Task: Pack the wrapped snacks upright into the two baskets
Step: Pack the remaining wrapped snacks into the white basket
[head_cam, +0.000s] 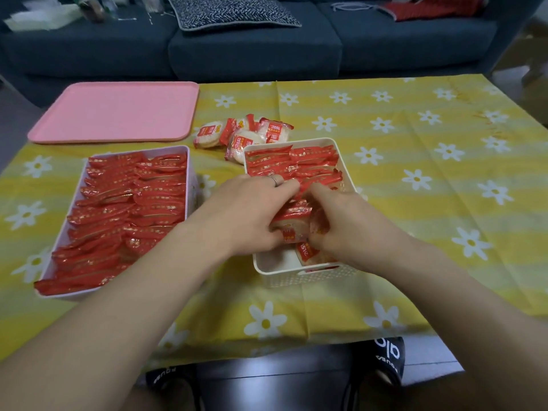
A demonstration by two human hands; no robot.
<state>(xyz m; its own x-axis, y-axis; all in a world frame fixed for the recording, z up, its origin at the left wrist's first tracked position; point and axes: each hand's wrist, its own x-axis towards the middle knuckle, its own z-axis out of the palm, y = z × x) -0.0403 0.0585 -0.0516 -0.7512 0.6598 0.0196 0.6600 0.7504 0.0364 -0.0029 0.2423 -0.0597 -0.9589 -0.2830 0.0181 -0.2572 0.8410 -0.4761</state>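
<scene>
Both hands | left hand (pixel 252 215), right hand (pixel 344 223) grip red-wrapped snacks (pixel 292 216); over white basket (pixel 299 277)

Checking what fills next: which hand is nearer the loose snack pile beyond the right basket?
Left. The left hand lies just below the loose snack pile; the right hand sits lower and further right.

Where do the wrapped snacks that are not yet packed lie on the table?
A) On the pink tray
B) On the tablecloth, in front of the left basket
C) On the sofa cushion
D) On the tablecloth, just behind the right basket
D: the loose wrapped snacks lie in a small heap on the tablecloth, just beyond the far rim of the right basket, while nothing lies on the pink tray.
</scene>
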